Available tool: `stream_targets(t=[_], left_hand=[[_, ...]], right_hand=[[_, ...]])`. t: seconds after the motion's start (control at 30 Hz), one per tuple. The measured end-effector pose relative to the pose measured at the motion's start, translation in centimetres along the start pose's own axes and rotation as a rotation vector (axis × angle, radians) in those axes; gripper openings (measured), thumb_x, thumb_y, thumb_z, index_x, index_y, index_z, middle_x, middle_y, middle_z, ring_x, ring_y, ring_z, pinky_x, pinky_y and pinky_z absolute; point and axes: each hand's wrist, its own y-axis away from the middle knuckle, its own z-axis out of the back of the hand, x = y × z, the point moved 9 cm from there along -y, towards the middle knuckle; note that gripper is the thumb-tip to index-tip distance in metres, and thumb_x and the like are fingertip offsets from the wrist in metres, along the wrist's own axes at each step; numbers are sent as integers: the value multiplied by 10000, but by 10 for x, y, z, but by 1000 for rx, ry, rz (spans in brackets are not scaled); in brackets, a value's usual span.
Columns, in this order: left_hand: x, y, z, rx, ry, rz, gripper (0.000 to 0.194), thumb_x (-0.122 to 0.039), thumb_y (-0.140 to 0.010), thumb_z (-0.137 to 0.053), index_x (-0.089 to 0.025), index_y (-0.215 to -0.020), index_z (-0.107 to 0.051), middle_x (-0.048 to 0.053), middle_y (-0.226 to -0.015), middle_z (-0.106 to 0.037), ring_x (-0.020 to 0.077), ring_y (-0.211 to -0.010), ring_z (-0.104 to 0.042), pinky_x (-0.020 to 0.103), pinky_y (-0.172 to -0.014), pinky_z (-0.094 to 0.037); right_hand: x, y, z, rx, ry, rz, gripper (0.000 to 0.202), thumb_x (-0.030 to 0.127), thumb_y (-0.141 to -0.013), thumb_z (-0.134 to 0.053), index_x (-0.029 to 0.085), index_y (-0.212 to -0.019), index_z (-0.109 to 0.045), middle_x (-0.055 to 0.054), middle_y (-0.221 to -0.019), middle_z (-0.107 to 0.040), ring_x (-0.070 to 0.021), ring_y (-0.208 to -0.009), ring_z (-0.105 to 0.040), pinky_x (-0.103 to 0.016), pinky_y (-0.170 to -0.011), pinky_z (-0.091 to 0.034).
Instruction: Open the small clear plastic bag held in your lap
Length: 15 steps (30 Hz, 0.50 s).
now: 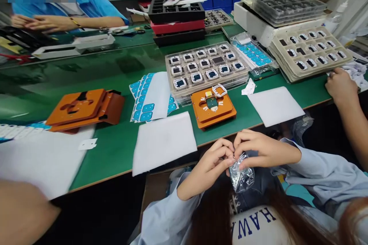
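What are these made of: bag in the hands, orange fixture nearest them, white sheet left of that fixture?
Bag: probably thin clear plastic film; glossy, with crinkled highlights.
Orange fixture: perhaps rigid plastic or resin board; smooth, flat plates with crisp edges.
White sheet: likely thin foam; matte, soft-looking surface, though thick paper can't be ruled out.

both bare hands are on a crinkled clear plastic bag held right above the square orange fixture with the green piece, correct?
Wrong place: the head view shows the crinkled clear plastic bag nearer the body, short of the green tabletop, not above the square orange fixture with the green piece. Left hand and right hand are both on the bag.
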Motion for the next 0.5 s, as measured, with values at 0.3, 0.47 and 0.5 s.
stream_targets(t=[0.3,0.47,0.5], left_hand=[[-17,12,-3,-77,-208,-126,208,-289,-994,-473,-160,-862,-569,62,-992,-530,141,-917,-522,256,-831,-437],[-27,16,-8,-28,-326,-212,169,-197,-990,-449,-165,-975,-614,63,-973,-529,135,-910,-516,246,-815,-427],[-27,16,-8,-15,-326,-220,169,-199,-990,-448,-165,-969,-613,61,-964,-521,135,-904,-511,246,-811,-424]], right_hand=[[-9,4,-14,-47,-307,-44,150,219,-946,-575,92,-888,-630,-53,-1070,-503,-57,-1015,-512,-177,-924,-404],[-8,7,-16,-73,-264,-54,155,219,-970,-539,102,-880,-590,-32,-1015,-532,-64,-991,-500,-198,-907,-389],[-7,7,-17,-69,-245,-47,153,215,-974,-532,106,-879,-582,-30,-1012,-533,-68,-997,-492,-204,-908,-382]])
